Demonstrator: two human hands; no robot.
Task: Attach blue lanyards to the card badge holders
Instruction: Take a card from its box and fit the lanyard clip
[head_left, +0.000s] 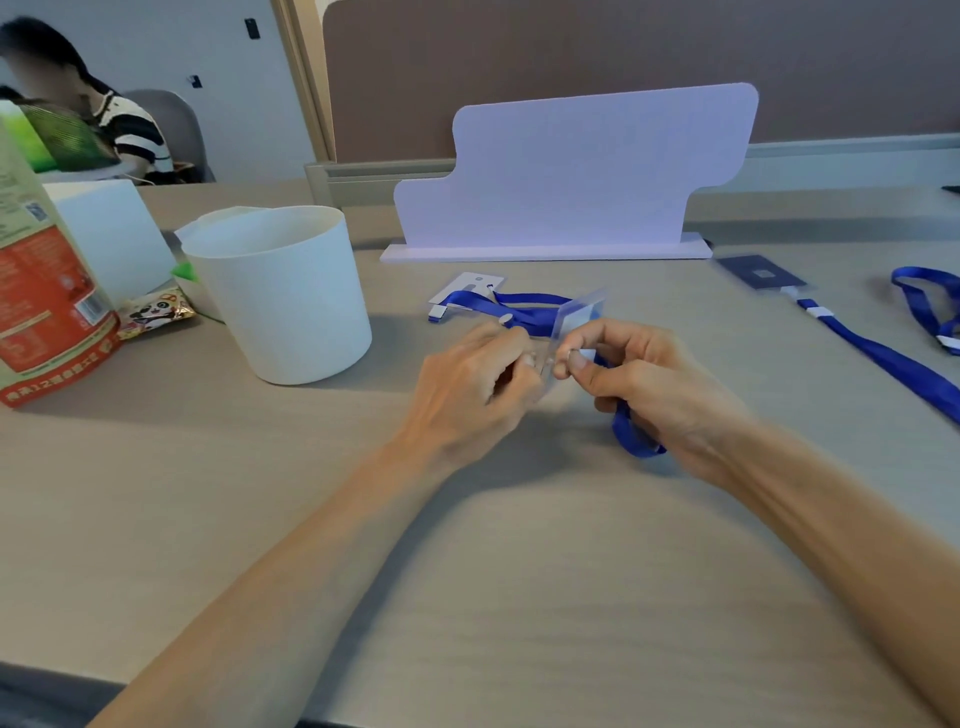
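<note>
Over the middle of the table my left hand (478, 374) pinches the lower edge of a clear badge holder (576, 317), which stands tilted between both hands. My right hand (639, 374) pinches the metal clip of a blue lanyard (631, 431) right against the holder; the strap loops down under that palm. Behind the hands lies another clear holder (467, 286) with a blue lanyard (524, 304) across it. At the right, a dark badge holder (761, 270) lies joined to a long blue lanyard (883, 353).
A white bucket (283, 296) stands left of the hands, with a red and green carton (47, 291), a snack packet (156, 312) and a white box (111, 234) further left. A white board stand (571, 176) rises behind. A person sits at the far left.
</note>
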